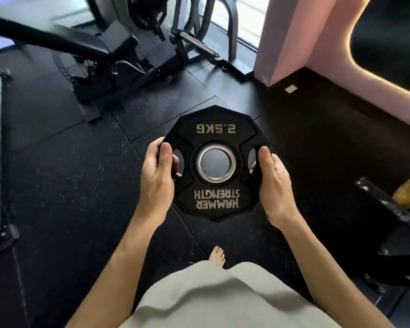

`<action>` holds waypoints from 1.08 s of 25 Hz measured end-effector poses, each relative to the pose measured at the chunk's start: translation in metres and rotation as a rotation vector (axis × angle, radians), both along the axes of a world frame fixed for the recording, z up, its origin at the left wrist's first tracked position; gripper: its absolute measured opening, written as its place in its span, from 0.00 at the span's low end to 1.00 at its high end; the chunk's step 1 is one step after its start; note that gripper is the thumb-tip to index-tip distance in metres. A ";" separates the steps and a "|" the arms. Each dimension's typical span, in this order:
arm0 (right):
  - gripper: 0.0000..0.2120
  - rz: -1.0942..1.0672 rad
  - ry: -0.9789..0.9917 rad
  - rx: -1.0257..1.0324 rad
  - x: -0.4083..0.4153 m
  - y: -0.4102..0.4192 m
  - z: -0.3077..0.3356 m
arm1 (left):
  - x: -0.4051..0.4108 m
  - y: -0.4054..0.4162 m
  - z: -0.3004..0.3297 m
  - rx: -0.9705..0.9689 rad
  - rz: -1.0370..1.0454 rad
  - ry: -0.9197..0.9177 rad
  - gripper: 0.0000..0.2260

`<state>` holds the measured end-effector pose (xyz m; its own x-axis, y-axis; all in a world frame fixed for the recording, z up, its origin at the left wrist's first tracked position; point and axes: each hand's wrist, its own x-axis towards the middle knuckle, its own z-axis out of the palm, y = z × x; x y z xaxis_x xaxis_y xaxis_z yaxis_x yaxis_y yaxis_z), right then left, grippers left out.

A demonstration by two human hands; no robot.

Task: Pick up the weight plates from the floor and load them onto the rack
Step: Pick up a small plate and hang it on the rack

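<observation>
One plate [214, 163] is already off the floor [69, 185], held in the air in front of the person's body, so the pick-up of this one looks done; loading it is still to come. No rack peg is clearly in view, and no other plates show on the floor, so I cannot tell how many remain.

The left hand [158, 172] grips the plate's left edge, thumb on the face and fingers [176, 162] curled through the left slot. The right hand [273, 183] grips the opposite edge the same way.

Between the fingers, the plate lies nearly flat, printed face up, its centre hole pointing up towards the camera. Its lettering reads upside down: "HAMMER STRENGTH" near the wrists, "2.5KG" beyond the fingertips. Being round-ish, it has no real long axis.

Further off stands dark gym equipment [109, 50].
</observation>
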<state>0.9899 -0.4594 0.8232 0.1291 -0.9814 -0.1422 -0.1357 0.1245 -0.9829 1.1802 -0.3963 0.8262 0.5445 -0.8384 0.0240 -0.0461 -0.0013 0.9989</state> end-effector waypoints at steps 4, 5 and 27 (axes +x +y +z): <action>0.21 -0.066 0.018 -0.005 0.020 -0.106 0.003 | 0.023 -0.119 0.008 -0.029 -0.084 0.021 0.09; 0.21 -0.093 0.020 -0.007 0.025 -0.134 0.003 | 0.030 -0.150 0.007 -0.035 -0.110 0.030 0.09; 0.21 -0.652 -0.113 -0.037 0.028 -0.729 -0.014 | 0.030 -0.848 0.007 -0.100 -0.648 0.088 0.08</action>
<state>1.0177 -1.1880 0.8090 -0.4813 -0.8672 -0.1276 0.0602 0.1126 -0.9918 1.2098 -1.2441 0.8329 -0.0657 -0.9931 0.0971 0.0756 0.0920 0.9929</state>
